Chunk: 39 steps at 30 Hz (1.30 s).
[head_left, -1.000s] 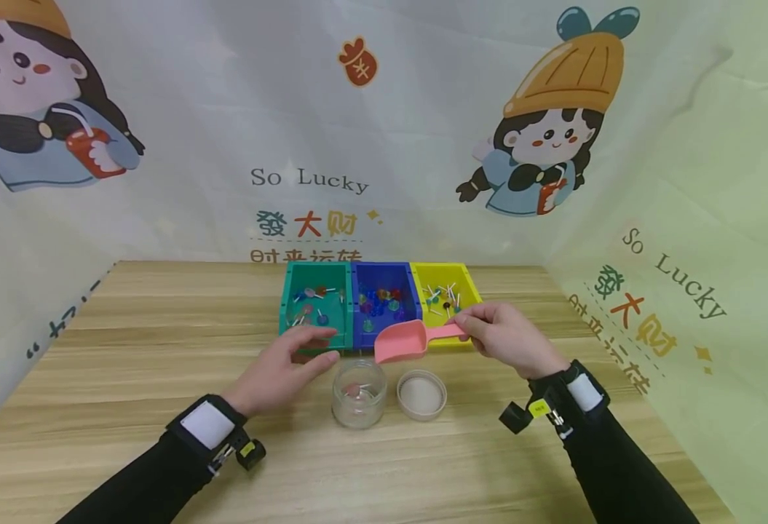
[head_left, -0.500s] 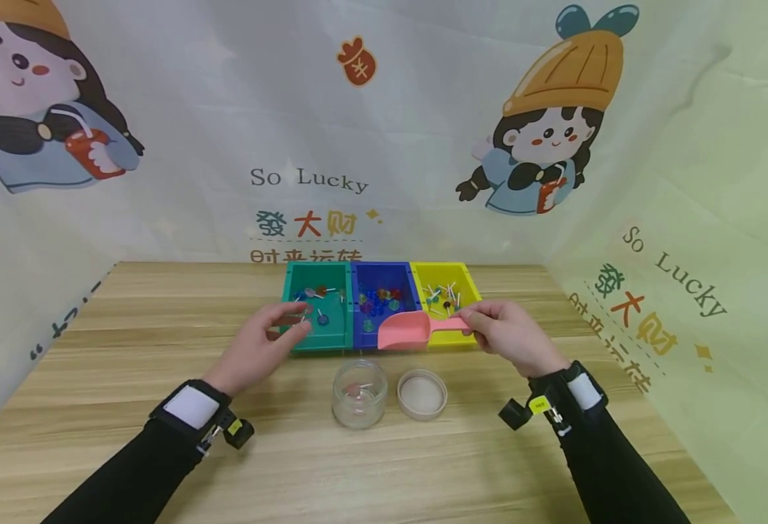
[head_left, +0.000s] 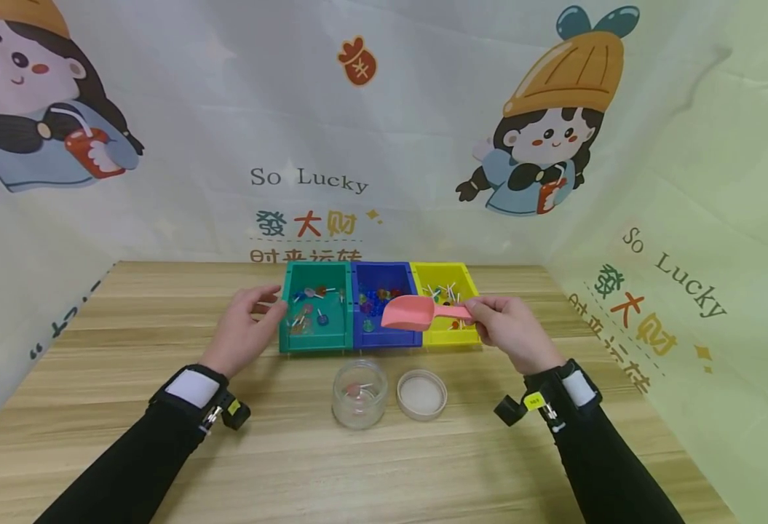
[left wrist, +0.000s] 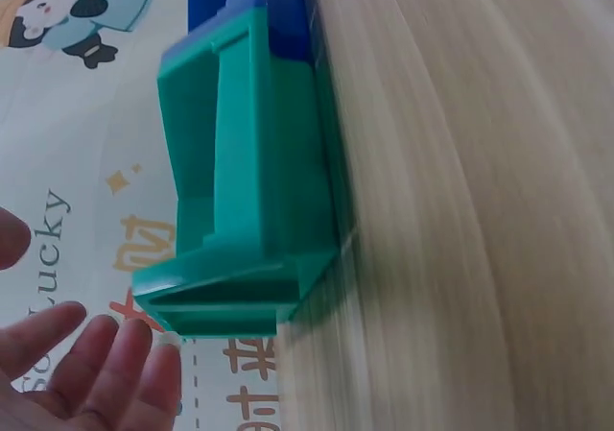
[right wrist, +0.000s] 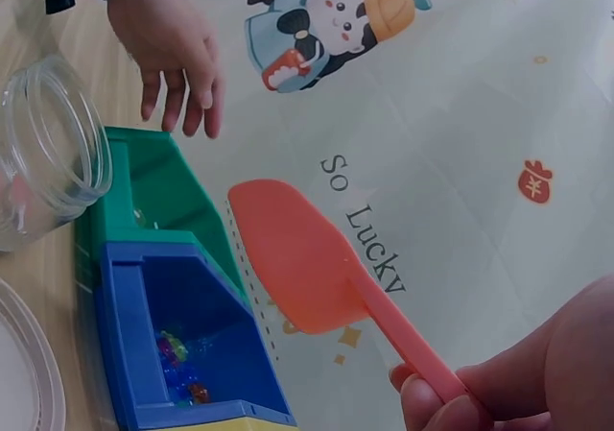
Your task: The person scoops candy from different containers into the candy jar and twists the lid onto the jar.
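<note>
My right hand (head_left: 511, 331) pinches the handle of a pink scoop (head_left: 408, 313) and holds it level over the blue and yellow bins. No load shows in the scoop. My left hand (head_left: 242, 327) is beside the left wall of the green bin (head_left: 331, 338), fingers relaxed, holding nothing. In the left wrist view its fingers (left wrist: 106, 359) are spread near that bin's corner. Several small pieces with round coloured heads and thin sticks lie in the green bin. The blue bin (head_left: 389, 339) has small clear coloured pieces, partly hidden by the scoop. The yellow bin (head_left: 442, 274) has white-stemmed pieces.
A clear glass jar (head_left: 359, 407) without its lid stands in front of the bins, a few small pieces inside. Right of it a round lid (head_left: 421, 397) lies on the wooden table (head_left: 331, 477). A printed cloth (head_left: 416, 145) hangs behind the table.
My left hand has moved left, from above the green bin's front near the jar to outside its left wall. The scoop in my right hand has risen slightly and moved farther back over the bins.
</note>
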Tool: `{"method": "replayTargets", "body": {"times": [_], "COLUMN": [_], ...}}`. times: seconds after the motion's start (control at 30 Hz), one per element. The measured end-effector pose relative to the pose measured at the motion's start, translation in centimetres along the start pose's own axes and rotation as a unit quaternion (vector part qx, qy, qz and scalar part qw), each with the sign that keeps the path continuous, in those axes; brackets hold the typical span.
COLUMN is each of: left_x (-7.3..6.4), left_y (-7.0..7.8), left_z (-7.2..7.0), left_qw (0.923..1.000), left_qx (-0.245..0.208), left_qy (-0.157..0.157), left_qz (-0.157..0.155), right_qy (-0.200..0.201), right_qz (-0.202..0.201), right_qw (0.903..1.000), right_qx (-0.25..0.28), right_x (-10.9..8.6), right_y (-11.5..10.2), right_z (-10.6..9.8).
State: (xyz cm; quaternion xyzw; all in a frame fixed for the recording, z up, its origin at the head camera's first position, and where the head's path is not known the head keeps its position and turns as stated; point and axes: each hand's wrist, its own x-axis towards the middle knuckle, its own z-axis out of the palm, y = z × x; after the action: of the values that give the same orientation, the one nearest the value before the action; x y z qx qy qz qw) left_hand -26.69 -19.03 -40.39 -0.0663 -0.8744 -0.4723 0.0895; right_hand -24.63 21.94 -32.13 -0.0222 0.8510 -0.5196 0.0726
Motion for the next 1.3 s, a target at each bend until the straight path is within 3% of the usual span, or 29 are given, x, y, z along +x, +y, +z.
{"method": "replayTargets", "body": {"times": [0.27, 0.8, 1.3], "left_x": [1.4, 2.3, 2.4], "left_y": [-1.3, -2.0, -2.4], "left_z": [0.3, 0.9, 1.3], "left_qw": [0.9967, 0.9960, 0.9972], "left_qx": [0.072, 0.084, 0.070], "left_qy": [-0.036, -0.030, -0.026], "left_qz": [-0.015, -0.006, 0.009], "right_qy": [0.023, 0.058, 0.093], "right_qz": [-0.014, -0.011, -0.041], "right_qw": [0.9996, 0.9980, 0.9825], "right_qx": [0.010, -0.021, -0.156], "right_x": [0.6, 2.8, 4.9], "right_y": [-0.1, 0.1, -0.5], "right_z": [0.4, 2.0, 5.1]}}
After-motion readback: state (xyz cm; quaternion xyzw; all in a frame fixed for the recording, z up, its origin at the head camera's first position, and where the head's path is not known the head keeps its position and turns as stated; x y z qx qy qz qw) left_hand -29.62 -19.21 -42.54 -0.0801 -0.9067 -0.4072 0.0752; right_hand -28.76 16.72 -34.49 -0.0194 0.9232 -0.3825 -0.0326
